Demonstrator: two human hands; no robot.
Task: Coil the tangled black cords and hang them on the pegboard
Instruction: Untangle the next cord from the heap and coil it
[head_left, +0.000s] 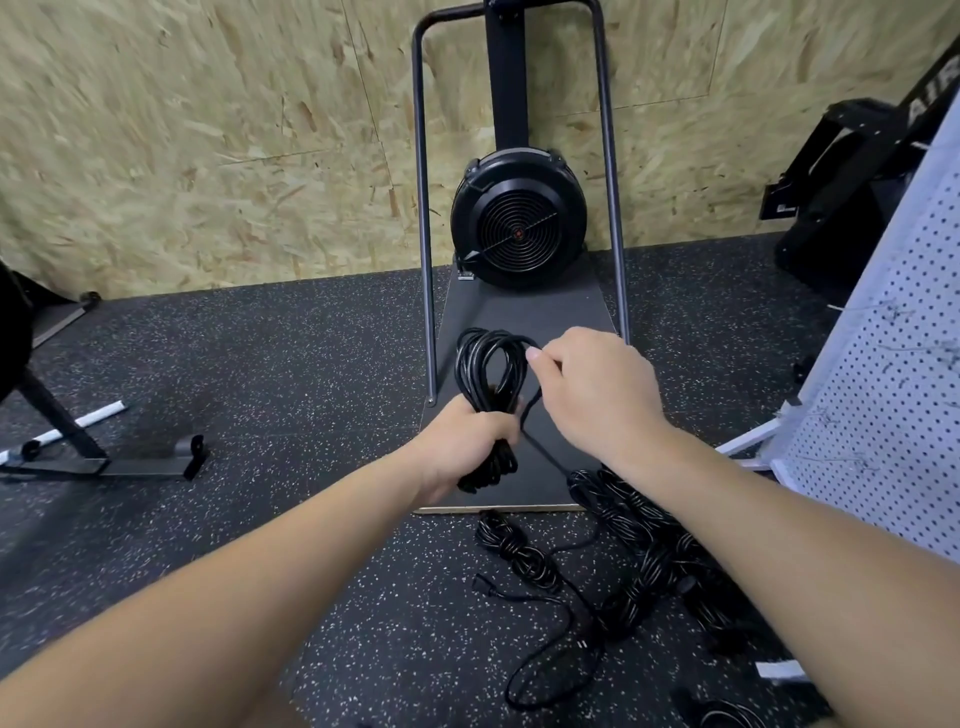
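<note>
Left hand (470, 441): fist closed round the waist of a coiled black cord (491, 374), loops standing above the knuckles. Right hand (589, 389): pinches that cord's loose strand just right of the coil. Near right on the speckled floor (260, 389), tangled black cords (649, 551); white pegboard (893, 322) at far right.

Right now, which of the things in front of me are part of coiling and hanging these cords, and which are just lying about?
Part of the job:
- coiled cord, gripped by the left hand
- loose strand pinched by the right hand
- tangled cords on the floor
- pegboard

Just lying about:
- fan machine by the wall
- black stand on the floor
- white tube
</note>
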